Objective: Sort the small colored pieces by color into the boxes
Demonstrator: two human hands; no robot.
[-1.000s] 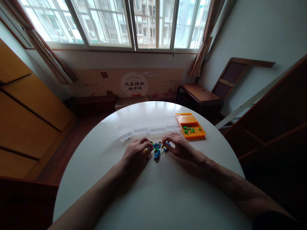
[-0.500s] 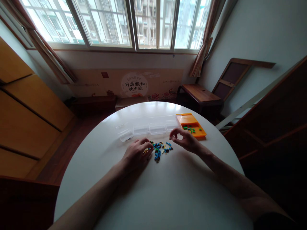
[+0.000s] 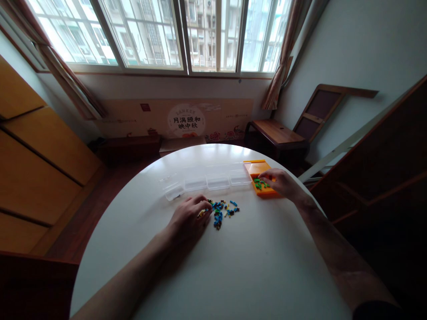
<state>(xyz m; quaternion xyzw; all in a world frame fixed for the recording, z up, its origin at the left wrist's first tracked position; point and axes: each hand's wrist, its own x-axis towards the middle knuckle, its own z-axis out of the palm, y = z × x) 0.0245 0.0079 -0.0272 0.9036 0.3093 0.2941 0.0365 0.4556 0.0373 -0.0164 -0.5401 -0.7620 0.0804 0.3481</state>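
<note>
A loose pile of small toy building bricks (image 3: 218,215), blue, yellow, green and dark, lies on the white round table (image 3: 213,275). At the pile's left edge, my left hand (image 3: 191,214) rests with its fingers curved but apart, some yellow bricks showing beneath them. My right hand (image 3: 279,182) is over the orange tray (image 3: 263,194), its fingertips bent close together above the bricks there. Whether a brick sits between those fingertips is hidden. Several green bricks (image 3: 258,184) lie in the tray, partly covered by the hand.
Behind the pile stands a clear plastic box (image 3: 196,184) with several compartments, its right end against the orange tray. A wooden chair (image 3: 278,132) is beyond the table at the right. A large window (image 3: 213,40) is at the back, and a wooden cabinet (image 3: 43,173) is at the left.
My right hand has moved right, from beside the pile to above the orange tray. My left hand stays at the pile's left edge. The view has shifted slightly.
</note>
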